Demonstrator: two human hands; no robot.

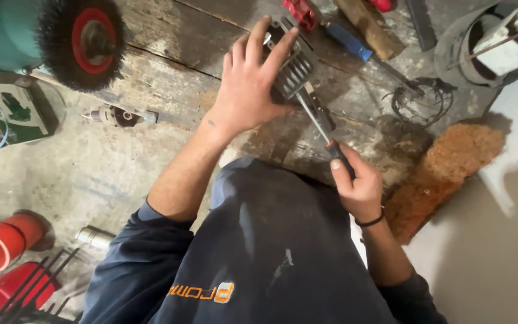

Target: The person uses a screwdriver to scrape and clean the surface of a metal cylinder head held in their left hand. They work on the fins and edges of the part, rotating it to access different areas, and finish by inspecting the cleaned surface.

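Navy sweatshirt (259, 252), sleeves pushed up; black wristband (371, 221).

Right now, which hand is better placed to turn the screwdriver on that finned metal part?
Probably the right hand: it grips the screwdriver, whose tip meets the finned metal part. The left hand pins that part on the workbench.
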